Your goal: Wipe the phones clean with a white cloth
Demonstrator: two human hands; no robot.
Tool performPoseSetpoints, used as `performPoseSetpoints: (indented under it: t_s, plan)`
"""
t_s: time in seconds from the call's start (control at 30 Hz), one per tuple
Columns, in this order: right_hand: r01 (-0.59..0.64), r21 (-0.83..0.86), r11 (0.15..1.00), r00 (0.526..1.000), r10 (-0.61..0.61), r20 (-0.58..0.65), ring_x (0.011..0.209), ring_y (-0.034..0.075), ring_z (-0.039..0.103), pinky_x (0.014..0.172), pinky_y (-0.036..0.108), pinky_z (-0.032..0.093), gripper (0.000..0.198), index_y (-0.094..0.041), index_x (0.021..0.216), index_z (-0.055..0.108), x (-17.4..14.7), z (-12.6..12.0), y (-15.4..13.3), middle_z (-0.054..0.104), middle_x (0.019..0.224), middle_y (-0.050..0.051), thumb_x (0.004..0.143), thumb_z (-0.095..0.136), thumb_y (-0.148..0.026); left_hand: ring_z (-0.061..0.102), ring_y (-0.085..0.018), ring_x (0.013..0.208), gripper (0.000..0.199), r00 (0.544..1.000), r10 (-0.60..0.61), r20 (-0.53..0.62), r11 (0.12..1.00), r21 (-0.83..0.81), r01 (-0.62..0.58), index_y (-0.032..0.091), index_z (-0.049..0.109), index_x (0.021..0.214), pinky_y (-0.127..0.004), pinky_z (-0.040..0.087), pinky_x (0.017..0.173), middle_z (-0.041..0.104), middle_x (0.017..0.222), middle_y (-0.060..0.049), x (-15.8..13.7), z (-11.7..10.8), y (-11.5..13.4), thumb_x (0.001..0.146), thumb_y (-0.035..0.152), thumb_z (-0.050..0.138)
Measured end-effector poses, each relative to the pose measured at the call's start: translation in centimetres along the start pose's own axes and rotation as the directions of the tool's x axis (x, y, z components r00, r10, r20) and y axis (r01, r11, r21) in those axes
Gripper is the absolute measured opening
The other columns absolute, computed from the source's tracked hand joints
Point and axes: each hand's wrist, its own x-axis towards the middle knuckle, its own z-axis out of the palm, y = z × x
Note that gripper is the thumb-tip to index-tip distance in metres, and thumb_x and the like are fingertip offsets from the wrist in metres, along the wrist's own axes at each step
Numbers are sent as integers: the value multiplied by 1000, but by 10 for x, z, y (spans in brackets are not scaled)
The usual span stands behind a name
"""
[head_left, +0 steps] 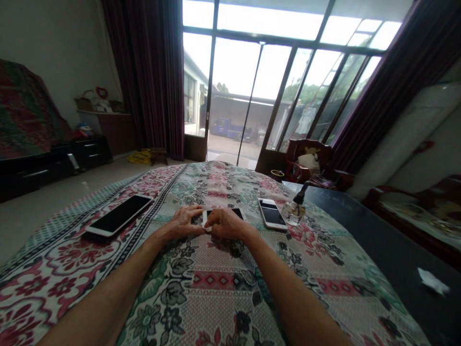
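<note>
A white-framed smartphone (237, 212) with a dark screen lies on the patterned tablecloth, partly hidden by my right hand (227, 224). The fingers of that hand are bent and pressed together over the phone's white left end; whatever is between them, if anything, is too small to make out. At the same end rests my left hand (185, 222), its fingers spread on the cloth and its thumb near the phone's edge. Right of my hands are a second white phone (272, 214) and a clear bottle (294, 211) with a black dropper-like top.
A large white-edged tablet (120, 216) lies to the left on a dark object. The floral tablecloth (216, 302) covers the table. A dark tabletop (382, 240) adjoins on the right, bearing a crumpled white tissue (433, 281). Beyond stand a wooden chair (309, 156) and glass doors (248, 96).
</note>
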Motion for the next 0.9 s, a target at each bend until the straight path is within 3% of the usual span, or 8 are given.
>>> performPoseSetpoints:
  t_s: [0.2, 0.3, 0.43, 0.57, 0.63, 0.7, 0.9]
  plan:
    - [-61, -139, 988, 983, 35, -180, 97, 16, 61, 90, 25, 42, 31, -20, 96, 76, 2, 4, 3, 71, 102, 6, 83, 50, -9, 37, -33, 138, 71, 1000, 3, 7, 999, 54, -4, 28, 54, 135, -46, 26, 114, 46, 149, -7, -3, 0, 6, 72, 58, 67]
    - [-231, -178, 957, 960, 194, -203, 98, 17, 61, 90, 24, 42, 30, -19, 98, 76, 0, -1, 2, 70, 105, 8, 85, 50, -12, 38, -34, 137, 70, 1000, -30, -6, 996, 79, 30, 27, 55, 134, -46, 27, 114, 47, 148, -8, -4, -2, 11, 73, 58, 66]
    - [-491, -182, 852, 860, 440, -258, 100, 19, 63, 87, 24, 43, 29, -19, 99, 76, -7, -14, 9, 69, 112, 11, 85, 51, -16, 38, -33, 137, 69, 999, -45, 12, 996, 79, 44, 26, 55, 134, -46, 27, 114, 46, 148, -8, -4, -5, 15, 73, 56, 67]
    - [-621, -169, 766, 771, 557, -308, 100, 23, 63, 84, 27, 45, 26, -18, 95, 77, -13, -23, 24, 68, 112, 13, 84, 53, -16, 37, -34, 138, 69, 999, -53, 9, 998, 43, 52, 27, 56, 133, -46, 27, 114, 46, 148, -8, -3, -5, 12, 71, 54, 70]
    - [-645, -161, 747, 748, 575, -331, 100, 23, 63, 84, 28, 45, 27, -18, 97, 76, -15, -23, 29, 68, 112, 14, 84, 53, -15, 37, -34, 138, 70, 999, -46, 7, 999, 27, 45, 27, 56, 132, -46, 27, 114, 46, 149, -8, -2, -3, 9, 70, 55, 70]
    - [-623, -174, 763, 765, 547, -339, 99, 23, 63, 83, 28, 45, 28, -18, 96, 76, -16, -21, 29, 67, 111, 13, 85, 51, -15, 37, -34, 138, 71, 999, -42, 2, 999, 20, 42, 28, 56, 132, -47, 26, 114, 46, 149, -8, -1, -1, 5, 69, 56, 71]
    - [-432, -260, 863, 889, 359, -285, 98, 22, 59, 81, 29, 42, 30, -19, 97, 74, -6, -3, 8, 66, 108, 11, 87, 46, -15, 39, -35, 136, 68, 1000, -23, -12, 1000, 8, 23, 30, 59, 130, -48, 27, 113, 49, 146, -7, 0, 2, 1, 68, 55, 70]
